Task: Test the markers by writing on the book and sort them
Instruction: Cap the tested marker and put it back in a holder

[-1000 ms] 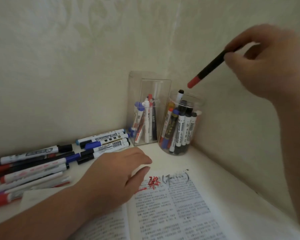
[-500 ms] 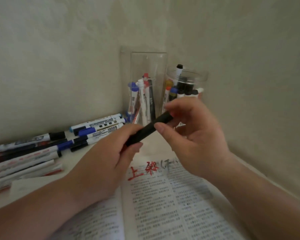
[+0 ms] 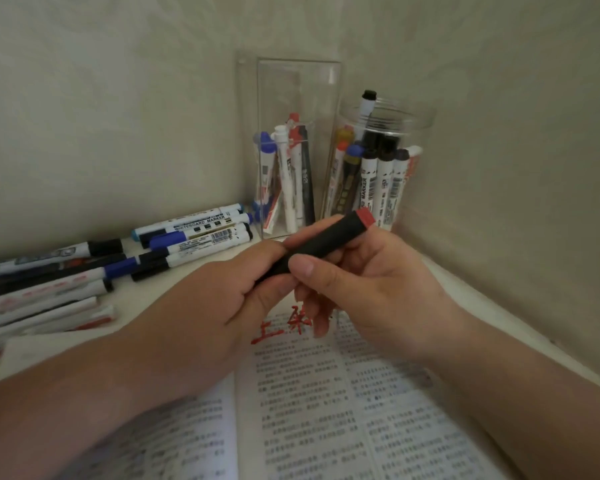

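Both hands hold one black marker [image 3: 321, 242] with a red end that points up and right. My left hand [image 3: 236, 289] grips its lower end, and my right hand [image 3: 368, 282] pinches the barrel between thumb and fingers. They meet above an open book [image 3: 326, 403] with printed text and red marks [image 3: 281, 323] at the top of the right page. Several loose markers [image 3: 101, 271] lie on the table at the left.
A clear rectangular holder [image 3: 291, 98] with several markers stands in the corner. Beside it on the right is a round clear jar [image 3: 416, 119] with more markers. Walls close in behind and at the right. The white table edge [image 3: 499, 327] runs along the right wall.
My right hand came down from the upper right with the marker. My left hand rose off the book and took the marker's lower end. The red end now shows at the upper right.
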`<control>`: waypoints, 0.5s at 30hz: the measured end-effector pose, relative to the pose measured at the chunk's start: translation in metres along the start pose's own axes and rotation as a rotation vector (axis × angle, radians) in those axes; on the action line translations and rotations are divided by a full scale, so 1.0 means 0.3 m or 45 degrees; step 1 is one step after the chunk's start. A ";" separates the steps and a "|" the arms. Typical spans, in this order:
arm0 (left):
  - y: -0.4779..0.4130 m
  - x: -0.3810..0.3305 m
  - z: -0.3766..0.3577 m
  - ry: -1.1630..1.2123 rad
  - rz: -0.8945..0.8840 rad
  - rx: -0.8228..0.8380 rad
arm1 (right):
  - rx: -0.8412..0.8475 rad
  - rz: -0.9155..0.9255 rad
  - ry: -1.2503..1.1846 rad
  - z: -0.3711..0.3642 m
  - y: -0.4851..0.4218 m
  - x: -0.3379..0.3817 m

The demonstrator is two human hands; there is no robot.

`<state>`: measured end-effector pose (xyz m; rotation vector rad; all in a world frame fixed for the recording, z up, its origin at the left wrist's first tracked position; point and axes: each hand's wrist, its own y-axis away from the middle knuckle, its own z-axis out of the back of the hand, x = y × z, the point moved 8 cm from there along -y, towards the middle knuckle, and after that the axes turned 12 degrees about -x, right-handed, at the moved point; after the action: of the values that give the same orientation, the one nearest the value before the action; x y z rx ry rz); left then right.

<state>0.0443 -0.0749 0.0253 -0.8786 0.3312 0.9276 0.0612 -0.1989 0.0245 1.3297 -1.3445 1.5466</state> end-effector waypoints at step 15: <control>0.021 0.064 -0.020 0.030 0.109 0.108 | -0.465 0.053 0.261 0.321 -0.059 0.101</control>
<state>0.0511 -0.0670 0.0068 -0.8029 0.4282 0.9762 0.0948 -0.2913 0.0528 0.9003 -1.4458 1.3416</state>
